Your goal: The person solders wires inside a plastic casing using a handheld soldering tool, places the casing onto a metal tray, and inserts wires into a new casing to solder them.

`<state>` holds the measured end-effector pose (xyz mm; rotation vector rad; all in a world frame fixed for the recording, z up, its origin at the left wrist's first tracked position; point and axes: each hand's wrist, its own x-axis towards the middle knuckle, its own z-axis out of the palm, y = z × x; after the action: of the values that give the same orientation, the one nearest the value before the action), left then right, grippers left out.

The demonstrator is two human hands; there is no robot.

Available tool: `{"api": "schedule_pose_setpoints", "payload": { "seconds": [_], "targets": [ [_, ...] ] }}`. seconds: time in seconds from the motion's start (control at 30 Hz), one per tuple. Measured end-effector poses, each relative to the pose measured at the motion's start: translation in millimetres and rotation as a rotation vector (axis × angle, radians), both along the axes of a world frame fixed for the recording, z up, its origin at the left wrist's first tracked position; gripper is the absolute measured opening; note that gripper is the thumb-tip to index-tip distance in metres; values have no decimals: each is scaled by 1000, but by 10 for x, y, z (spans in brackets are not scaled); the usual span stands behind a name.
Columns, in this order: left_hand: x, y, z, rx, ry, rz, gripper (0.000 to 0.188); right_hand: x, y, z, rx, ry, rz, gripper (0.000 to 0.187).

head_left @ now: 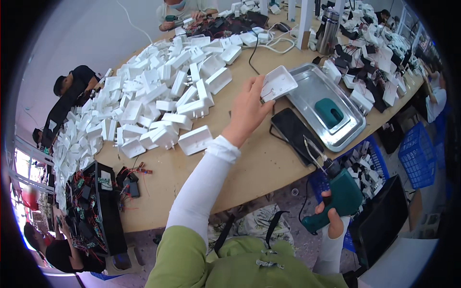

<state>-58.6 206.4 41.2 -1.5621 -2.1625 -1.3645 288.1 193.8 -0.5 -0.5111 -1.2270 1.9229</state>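
My left hand (247,113) is raised over the table, its fingers closed on a white plastic charger housing (280,82) whose hollow inside faces up. The housing's far end overlaps the rim of a shallow metal tray (353,127). Inside that tray lies a dark green plastic piece (329,113) with a slot. At the table's near right edge, my right hand (332,222) grips a green soldering gun (346,194), tip pointing up and left. Between the two hands a black smartphone (294,132) lies on the tabletop, partly behind the gun's tip.
A large heap of white housings (158,91) covers the table's left side. A black bin (108,211) of wired circuit boards stands at the near left. Below the right edge is a blue crate (379,153) of parts. A steel flask (328,31) stands behind; co-workers (185,12) sit around.
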Motion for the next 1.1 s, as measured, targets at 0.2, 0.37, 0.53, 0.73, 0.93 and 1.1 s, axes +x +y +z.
{"api": "schedule_pose_setpoints", "payload": {
  "seconds": [0.2, 0.37, 0.53, 0.73, 0.93, 1.1],
  "targets": [
    [-199, 647, -134, -99, 142, -51, 70, 85, 91, -119, -2, -15, -67, 57],
    [-238, 785, -139, -272, -29, -75, 72, 91, 148, -124, -51, 36, -98, 52],
    [-472, 747, -308, -221, 216, 173, 64, 105, 194, -161, -69, 9, -124, 50],
    [-557, 576, -233, -366, 366, 471, 62, 27, 214, -49, -72, -40, -35, 53],
    [-394, -95, 332, -250, 332, 264, 33, -11, 162, -73, 16, 32, -8, 53],
    [-652, -1225, 496, -566, 243, 376, 24, 0, 133, -70, -19, 13, 125, 53]
  ]
}}
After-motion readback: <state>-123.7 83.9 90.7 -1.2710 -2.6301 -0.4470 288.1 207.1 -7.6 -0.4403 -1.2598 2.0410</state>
